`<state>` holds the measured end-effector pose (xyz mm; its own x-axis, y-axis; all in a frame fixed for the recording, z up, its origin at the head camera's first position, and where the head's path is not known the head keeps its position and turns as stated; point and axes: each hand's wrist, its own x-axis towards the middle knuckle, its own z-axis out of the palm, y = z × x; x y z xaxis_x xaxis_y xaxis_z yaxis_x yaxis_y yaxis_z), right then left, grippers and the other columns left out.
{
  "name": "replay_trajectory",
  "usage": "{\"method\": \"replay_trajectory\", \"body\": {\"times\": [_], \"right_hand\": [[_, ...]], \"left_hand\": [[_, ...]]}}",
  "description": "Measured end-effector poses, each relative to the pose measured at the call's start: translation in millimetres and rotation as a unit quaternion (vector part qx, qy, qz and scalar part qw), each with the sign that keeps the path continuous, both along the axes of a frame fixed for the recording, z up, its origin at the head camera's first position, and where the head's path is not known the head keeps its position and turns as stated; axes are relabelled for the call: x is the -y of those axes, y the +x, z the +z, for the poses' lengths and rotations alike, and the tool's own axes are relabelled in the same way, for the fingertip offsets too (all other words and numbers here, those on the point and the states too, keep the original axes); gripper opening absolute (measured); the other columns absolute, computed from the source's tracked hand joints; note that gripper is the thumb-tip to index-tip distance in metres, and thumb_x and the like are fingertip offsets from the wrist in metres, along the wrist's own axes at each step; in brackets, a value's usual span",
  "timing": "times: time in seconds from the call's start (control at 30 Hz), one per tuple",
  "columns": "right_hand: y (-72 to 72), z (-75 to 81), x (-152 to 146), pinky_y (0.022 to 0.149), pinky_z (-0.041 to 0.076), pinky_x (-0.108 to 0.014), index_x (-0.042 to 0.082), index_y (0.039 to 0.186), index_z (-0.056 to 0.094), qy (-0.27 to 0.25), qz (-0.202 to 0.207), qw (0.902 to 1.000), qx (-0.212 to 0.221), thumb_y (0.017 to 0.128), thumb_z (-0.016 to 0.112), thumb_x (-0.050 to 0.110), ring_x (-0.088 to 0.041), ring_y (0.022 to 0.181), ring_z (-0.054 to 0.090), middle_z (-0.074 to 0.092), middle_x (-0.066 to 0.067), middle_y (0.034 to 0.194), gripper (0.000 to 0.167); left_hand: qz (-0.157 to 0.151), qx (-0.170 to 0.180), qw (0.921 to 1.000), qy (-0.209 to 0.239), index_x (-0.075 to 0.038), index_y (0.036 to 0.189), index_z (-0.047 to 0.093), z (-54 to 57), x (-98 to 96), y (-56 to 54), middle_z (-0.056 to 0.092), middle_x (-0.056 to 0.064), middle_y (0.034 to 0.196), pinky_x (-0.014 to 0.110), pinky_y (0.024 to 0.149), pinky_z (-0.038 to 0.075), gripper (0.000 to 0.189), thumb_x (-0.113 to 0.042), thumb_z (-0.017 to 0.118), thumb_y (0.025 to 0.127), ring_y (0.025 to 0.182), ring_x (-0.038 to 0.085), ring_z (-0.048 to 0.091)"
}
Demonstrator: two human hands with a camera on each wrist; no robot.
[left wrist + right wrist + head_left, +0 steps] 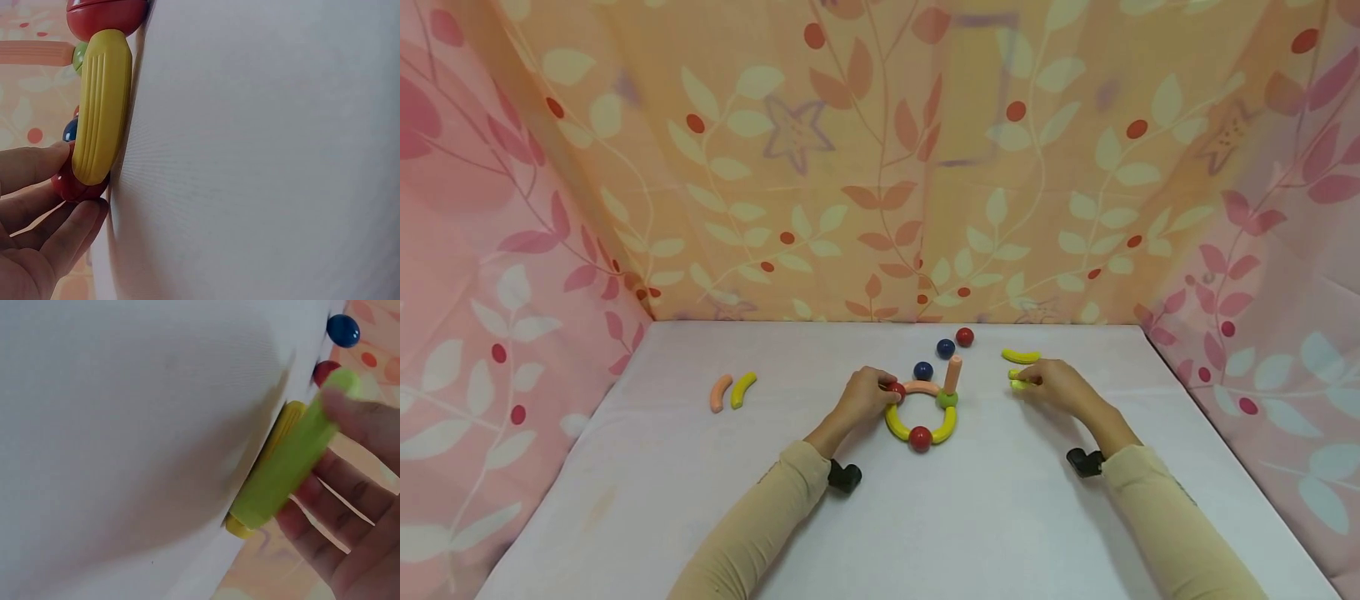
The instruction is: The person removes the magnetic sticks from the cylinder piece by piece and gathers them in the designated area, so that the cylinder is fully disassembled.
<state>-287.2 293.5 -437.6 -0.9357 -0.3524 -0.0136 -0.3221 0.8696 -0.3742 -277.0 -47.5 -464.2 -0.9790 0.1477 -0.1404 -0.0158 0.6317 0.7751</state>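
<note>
My left hand (867,395) grips a red ball (78,187) at the left of a ring of joined toy pieces. Two curved yellow sticks (946,427), a curved peach stick (921,387), a second red ball (920,438) at the front and a green ball (947,400) make up the rest of the ring. From the green ball a straight peach stick (952,375) stands up. My right hand (1054,385) pinches a yellow-green stick (294,459), blurred in the right wrist view. Behind it lies a curved yellow stick (1021,357).
Two blue balls (922,371) and a loose red ball (965,337) lie behind the ring. On the left are a loose peach stick (720,393) and a loose yellow stick (743,390). Patterned cloth (880,167) walls the white table (970,533) at the back and sides.
</note>
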Motion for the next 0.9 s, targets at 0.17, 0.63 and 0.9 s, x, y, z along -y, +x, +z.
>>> {"method": "replay_trajectory", "body": {"times": [0.17,0.63,0.9], "right_hand": [[0.5,-6.0,-1.4,0.079,0.051,-0.046,0.000,0.108,0.073,0.050,0.002,0.9983,0.030,0.082,0.070,0.004,-0.027,0.087,0.063,0.072,-0.016,0.098,0.027],[-2.0,-6.9,1.2,0.092,0.049,-0.053,0.004,0.099,0.077,0.073,-0.012,0.9972,0.011,0.076,0.071,-0.001,-0.039,0.103,0.064,0.074,-0.017,0.106,0.024],[-1.0,-6.5,-0.2,0.087,0.049,-0.051,0.003,0.100,0.077,0.071,-0.016,0.9971,0.021,0.076,0.072,0.001,-0.035,0.096,0.064,0.074,-0.016,0.102,0.025]], "left_hand": [[0.000,0.002,1.0000,-0.004,-0.002,0.114,0.071,0.5,-0.4,0.2,0.071,0.012,0.108,0.034,0.087,0.056,0.032,-0.013,0.075,0.085,0.099,0.023,0.061],[0.001,-0.008,0.9999,-0.012,-0.003,0.114,0.071,2.6,-1.2,1.6,0.071,0.012,0.108,0.033,0.086,0.056,0.030,-0.013,0.074,0.086,0.098,0.023,0.061],[0.003,0.006,1.0000,-0.004,-0.003,0.114,0.071,3.3,-1.8,1.7,0.070,0.012,0.111,0.034,0.088,0.056,0.030,-0.014,0.074,0.086,0.101,0.024,0.059]]}}
